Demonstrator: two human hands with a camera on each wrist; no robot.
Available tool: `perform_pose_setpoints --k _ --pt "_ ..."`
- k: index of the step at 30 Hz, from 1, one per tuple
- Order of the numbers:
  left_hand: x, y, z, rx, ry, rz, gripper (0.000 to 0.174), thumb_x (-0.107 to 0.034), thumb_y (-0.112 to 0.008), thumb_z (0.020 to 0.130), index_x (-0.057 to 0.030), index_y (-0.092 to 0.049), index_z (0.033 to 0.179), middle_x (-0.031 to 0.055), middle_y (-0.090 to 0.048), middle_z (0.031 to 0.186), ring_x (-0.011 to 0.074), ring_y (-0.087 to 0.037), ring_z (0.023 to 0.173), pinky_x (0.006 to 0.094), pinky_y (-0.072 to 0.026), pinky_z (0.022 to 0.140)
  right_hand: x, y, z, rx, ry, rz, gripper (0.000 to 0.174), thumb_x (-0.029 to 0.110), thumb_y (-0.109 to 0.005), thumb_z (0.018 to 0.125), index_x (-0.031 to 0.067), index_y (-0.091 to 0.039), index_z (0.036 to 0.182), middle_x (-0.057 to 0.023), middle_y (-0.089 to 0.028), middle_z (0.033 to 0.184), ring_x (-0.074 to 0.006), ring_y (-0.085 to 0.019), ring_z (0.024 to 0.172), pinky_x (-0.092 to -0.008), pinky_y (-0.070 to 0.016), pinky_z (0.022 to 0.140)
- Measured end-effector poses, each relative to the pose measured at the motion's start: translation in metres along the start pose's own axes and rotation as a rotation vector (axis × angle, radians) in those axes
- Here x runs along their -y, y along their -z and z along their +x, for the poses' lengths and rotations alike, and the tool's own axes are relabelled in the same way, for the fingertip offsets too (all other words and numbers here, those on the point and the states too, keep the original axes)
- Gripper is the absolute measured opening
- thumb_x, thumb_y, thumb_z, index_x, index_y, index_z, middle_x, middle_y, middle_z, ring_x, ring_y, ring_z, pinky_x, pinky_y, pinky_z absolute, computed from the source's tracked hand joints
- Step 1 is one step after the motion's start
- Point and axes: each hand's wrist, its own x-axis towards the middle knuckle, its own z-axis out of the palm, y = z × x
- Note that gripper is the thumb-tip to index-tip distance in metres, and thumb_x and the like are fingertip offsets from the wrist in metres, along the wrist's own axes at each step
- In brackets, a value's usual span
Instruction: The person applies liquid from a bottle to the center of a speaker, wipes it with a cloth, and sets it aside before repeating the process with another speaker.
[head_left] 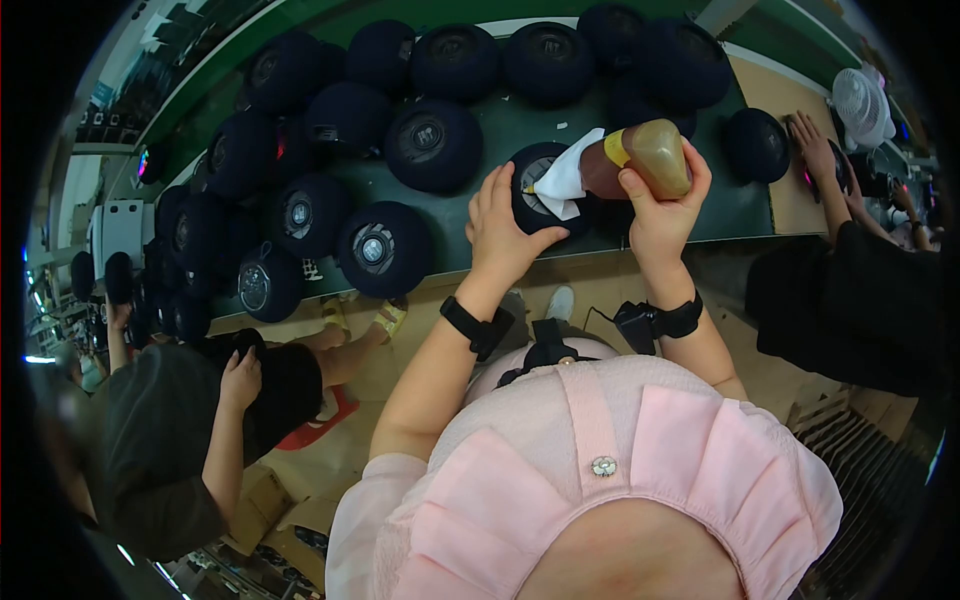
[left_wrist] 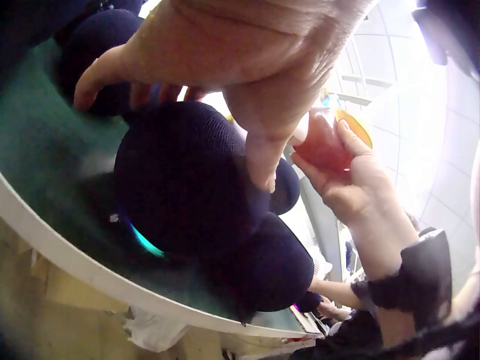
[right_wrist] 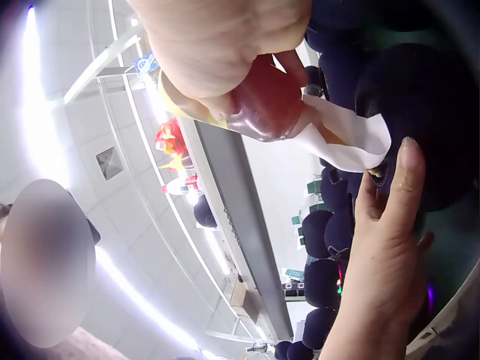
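In the head view, my left hand point(head_left: 503, 232) grips a round dark-blue fabric-covered speaker point(head_left: 537, 160) on the green bench, thumb on the near side and fingers spread over the left. The left wrist view shows the speaker's mesh side point(left_wrist: 184, 187) under that hand. My right hand point(head_left: 665, 220) is wrapped around a tilted squeeze bottle point(head_left: 655, 160) of brownish-red liquid. White paper point(head_left: 567, 180) is wrapped about the bottle's neck. Its narrow tip points down-left at the recessed face of the speaker, close beside my left fingertips.
Several similar speakers point(head_left: 433, 145) crowd the bench's back and left. Another speaker point(head_left: 755, 145) stands at the right, near a white fan point(head_left: 862, 105). People sit on both sides, a neighbour's hand point(head_left: 818, 150) at the right. The bench's front edge point(head_left: 610, 248) runs close below my hands.
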Motion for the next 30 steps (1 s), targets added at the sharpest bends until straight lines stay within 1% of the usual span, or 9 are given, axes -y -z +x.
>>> perform_pose_setpoints --k 3,5,8,14,18,20,21,23,30 --pt "0.007 0.005 0.006 0.031 -0.034 0.003 0.098 -0.024 -0.084 0.052 -0.0047 -0.032 0.134 0.0157 -0.036 0.133 0.0334 -0.033 0.123 0.0397 -0.0301 0.102 -0.008 0.002 0.0 -0.053 -0.073 0.066 0.068 0.003 -0.075 0.07 0.0066 -0.034 0.124 -0.01 -0.044 0.119 -0.019 -0.048 0.109 -0.0307 -0.0425 0.093" --pt "0.011 0.009 0.011 0.087 0.003 -0.102 0.101 -0.023 -0.084 0.051 -0.0043 -0.031 0.134 0.0177 -0.036 0.133 0.0327 -0.032 0.124 0.0386 -0.0296 0.103 -0.01 0.003 0.0 -0.095 -0.129 0.153 0.069 0.004 -0.075 0.071 0.0065 -0.032 0.125 -0.0107 -0.043 0.12 -0.0195 -0.048 0.11 -0.0306 -0.0422 0.093" --pt "0.014 0.012 0.013 0.12 0.007 -0.155 0.102 -0.024 -0.085 0.051 -0.0025 -0.031 0.134 0.0195 -0.036 0.132 0.0322 -0.033 0.125 0.0374 -0.0292 0.104 -0.007 0.002 0.001 -0.123 -0.146 0.157 0.069 0.004 -0.074 0.071 0.0065 -0.031 0.126 -0.0107 -0.044 0.12 -0.0194 -0.048 0.11 -0.0307 -0.0421 0.093" --pt "0.016 0.01 0.011 0.095 -0.002 -0.093 0.101 -0.025 -0.084 0.051 0.0005 -0.031 0.133 0.0194 -0.037 0.132 0.0327 -0.035 0.124 0.0374 -0.0295 0.103 -0.011 -0.006 0.007 -0.064 -0.091 0.143 0.068 0.001 -0.073 0.071 0.007 -0.032 0.125 -0.0104 -0.045 0.119 -0.0193 -0.049 0.109 -0.0306 -0.0432 0.092" --pt "0.019 0.009 0.013 0.099 -0.025 -0.096 0.1 -0.025 -0.084 0.052 0.0012 -0.031 0.133 0.02 -0.036 0.132 0.0326 -0.035 0.124 0.0369 -0.0292 0.104 -0.001 -0.011 0.013 -0.041 -0.087 0.15 0.068 -0.002 -0.073 0.07 0.0073 -0.033 0.125 -0.0102 -0.045 0.119 -0.0193 -0.05 0.108 -0.0302 -0.0436 0.092" --pt "0.019 0.009 0.013 0.104 -0.032 -0.091 0.1 -0.025 -0.084 0.052 0.0023 -0.032 0.132 0.0209 -0.036 0.133 0.0322 -0.035 0.125 0.0361 -0.0287 0.104 0.004 -0.012 0.014 0.003 -0.06 0.083 0.069 -0.003 -0.073 0.07 0.0073 -0.033 0.124 -0.01 -0.045 0.119 -0.0193 -0.05 0.109 -0.0302 -0.0435 0.093" --pt "0.02 0.009 0.013 0.103 -0.032 -0.092 0.1 -0.025 -0.084 0.052 0.0023 -0.032 0.132 0.0209 -0.036 0.133 0.0322 -0.035 0.125 0.0361 -0.0287 0.104 0.004 -0.013 0.014 0.004 -0.059 0.082 0.069 -0.003 -0.073 0.07 0.0073 -0.033 0.124 -0.01 -0.045 0.119 -0.0193 -0.05 0.109 -0.0302 -0.0435 0.093" --pt "0.023 0.009 0.014 0.132 -0.033 -0.098 0.102 -0.026 -0.084 0.052 -0.0016 -0.029 0.135 0.0166 -0.034 0.137 0.0317 -0.032 0.127 0.0384 -0.0299 0.103 0.003 -0.014 0.016 0.008 -0.045 0.119 0.069 -0.002 -0.074 0.07 0.0074 -0.033 0.125 -0.0099 -0.045 0.118 -0.0194 -0.05 0.108 -0.0302 -0.0436 0.092" --pt "0.025 0.01 0.016 0.144 -0.029 -0.105 0.102 -0.024 -0.084 0.053 -0.0004 -0.029 0.135 0.0175 -0.034 0.137 0.0318 -0.034 0.126 0.036 -0.0299 0.104 -0.007 -0.01 0.014 -0.079 -0.05 0.108 0.07 0.001 -0.075 0.069 0.007 -0.032 0.125 -0.0099 -0.044 0.118 -0.0189 -0.048 0.108 -0.0305 -0.0426 0.093"
